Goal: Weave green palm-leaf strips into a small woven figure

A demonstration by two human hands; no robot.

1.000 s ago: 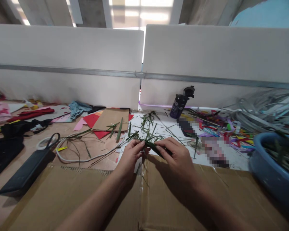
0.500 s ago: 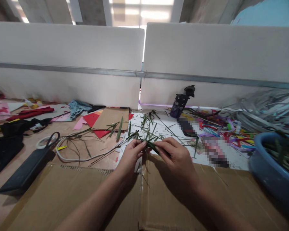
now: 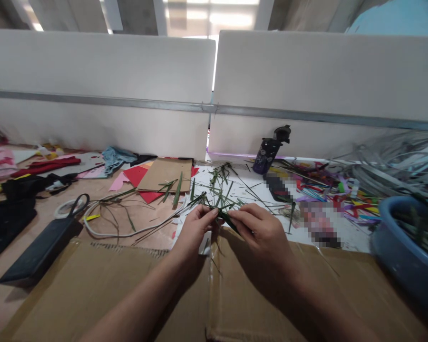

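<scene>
Above the far edge of a brown cardboard sheet (image 3: pixel 110 285), my left hand (image 3: pixel 197 228) pinches narrow green leaf strips (image 3: pixel 225 217) between thumb and forefinger. Close beside it on the right, my right hand (image 3: pixel 260 228) is closed on the same strips, thumb against fingers. The strips cross between the two hands, and thin ends hang below them. Loose green blades (image 3: pixel 219 178) lie scattered on white paper just beyond the fingertips. How the strips are folded inside the grip is too small to tell.
A blue basin (image 3: pixel 395 237) holding leaves stands at the right. Behind are a dark bottle (image 3: pixel 266 156) with its lid up and coloured strips (image 3: pixel 364 204). To the left lie a black case (image 3: pixel 44 251), a white cable (image 3: pixel 128 235), brown card (image 3: pixel 166 175) and a tape roll (image 3: pixel 62 209).
The view has shifted very slightly. Both hands keep nearly the same place and hold on the strips, with the dark leaf between them tilted a little differently.
</scene>
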